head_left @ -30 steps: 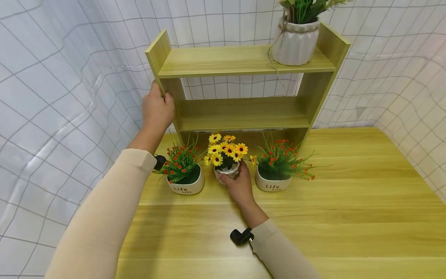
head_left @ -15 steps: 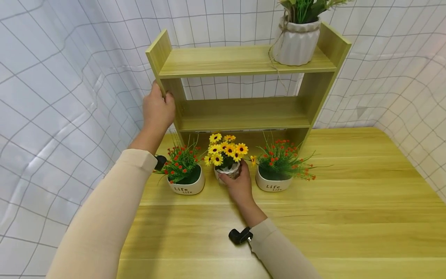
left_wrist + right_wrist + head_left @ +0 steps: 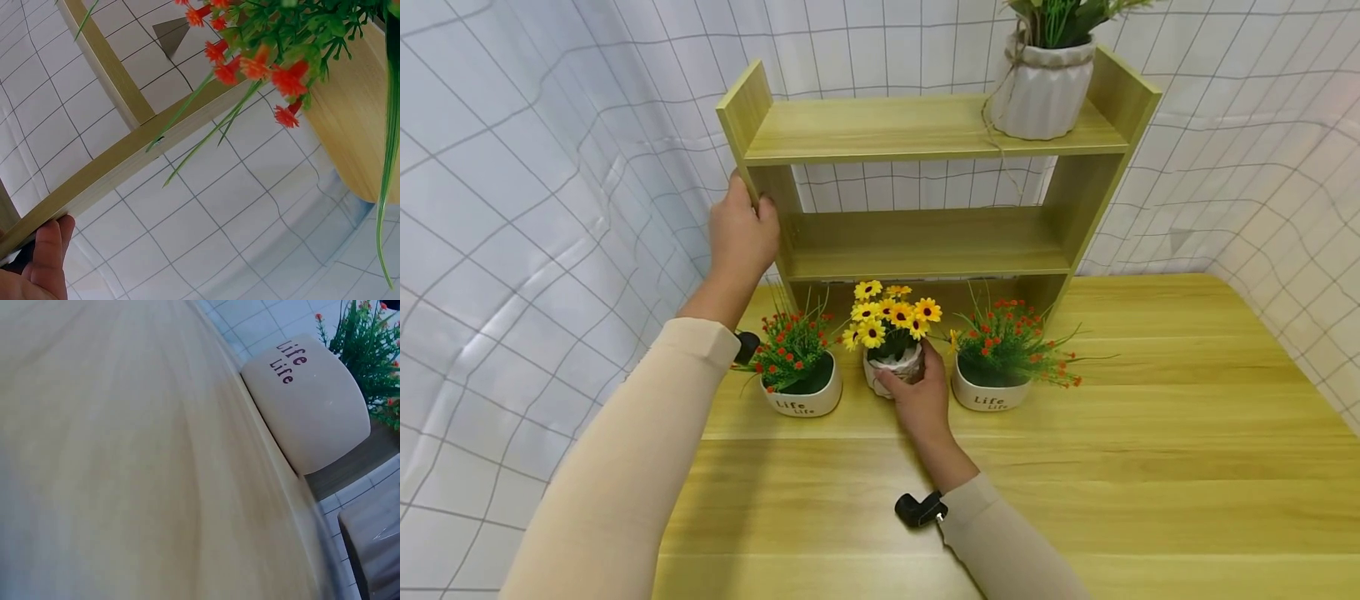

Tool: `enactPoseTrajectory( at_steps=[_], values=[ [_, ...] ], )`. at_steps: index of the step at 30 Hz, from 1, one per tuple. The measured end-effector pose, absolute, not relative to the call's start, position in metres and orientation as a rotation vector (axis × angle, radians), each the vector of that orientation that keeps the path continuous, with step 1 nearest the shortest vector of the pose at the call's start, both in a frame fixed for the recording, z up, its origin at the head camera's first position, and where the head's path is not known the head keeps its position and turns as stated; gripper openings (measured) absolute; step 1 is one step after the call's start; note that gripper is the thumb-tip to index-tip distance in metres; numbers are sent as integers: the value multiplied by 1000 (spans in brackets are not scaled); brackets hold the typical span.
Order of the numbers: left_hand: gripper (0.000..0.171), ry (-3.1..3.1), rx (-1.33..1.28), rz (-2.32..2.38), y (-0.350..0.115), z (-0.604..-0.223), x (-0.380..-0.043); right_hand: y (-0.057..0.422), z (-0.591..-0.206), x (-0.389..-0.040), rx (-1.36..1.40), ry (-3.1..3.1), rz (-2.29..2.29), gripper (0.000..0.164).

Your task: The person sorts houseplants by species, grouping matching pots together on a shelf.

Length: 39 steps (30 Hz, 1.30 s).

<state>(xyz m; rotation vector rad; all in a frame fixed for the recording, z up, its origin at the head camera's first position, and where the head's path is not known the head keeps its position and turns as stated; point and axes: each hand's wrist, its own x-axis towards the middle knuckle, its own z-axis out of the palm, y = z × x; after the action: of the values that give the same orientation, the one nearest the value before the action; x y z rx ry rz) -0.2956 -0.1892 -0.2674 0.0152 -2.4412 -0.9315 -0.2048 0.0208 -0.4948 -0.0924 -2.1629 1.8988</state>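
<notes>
My right hand (image 3: 914, 377) grips a small white pot of yellow daisies (image 3: 891, 312), the middle of three pots on the wooden table (image 3: 1112, 483). My left hand (image 3: 747, 212) holds the left side panel of a two-tier wooden shelf (image 3: 917, 129); its fingertips (image 3: 51, 250) curl over the panel edge in the left wrist view. A white "Life" pot with red flowers (image 3: 799, 393) stands left of the daisies, and a matching one (image 3: 990, 390) stands to the right. The right wrist view shows a "Life" pot (image 3: 306, 406) on the table.
A ribbed white vase with greenery (image 3: 1041, 83) stands at the right end of the shelf's top board. A white grid-patterned curtain (image 3: 535, 208) hangs behind and to the left. The middle shelf board (image 3: 925, 246) is bare.
The daisy pot and my right hand have shifted slightly up and towards the shelf. My left hand keeps its hold on the side panel.
</notes>
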Motion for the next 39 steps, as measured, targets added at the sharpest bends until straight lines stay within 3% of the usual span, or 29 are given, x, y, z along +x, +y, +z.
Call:
enactPoseTrajectory(
  at_steps=[24, 39],
  values=[
    [38, -2426, 7, -920, -189, -265, -295, 35, -451, -170, 54, -2060, 1993, 74],
    [40, -2440, 12, -922, -189, -267, -294, 43, -420, -157, 136, -1914, 2013, 78]
  ],
)
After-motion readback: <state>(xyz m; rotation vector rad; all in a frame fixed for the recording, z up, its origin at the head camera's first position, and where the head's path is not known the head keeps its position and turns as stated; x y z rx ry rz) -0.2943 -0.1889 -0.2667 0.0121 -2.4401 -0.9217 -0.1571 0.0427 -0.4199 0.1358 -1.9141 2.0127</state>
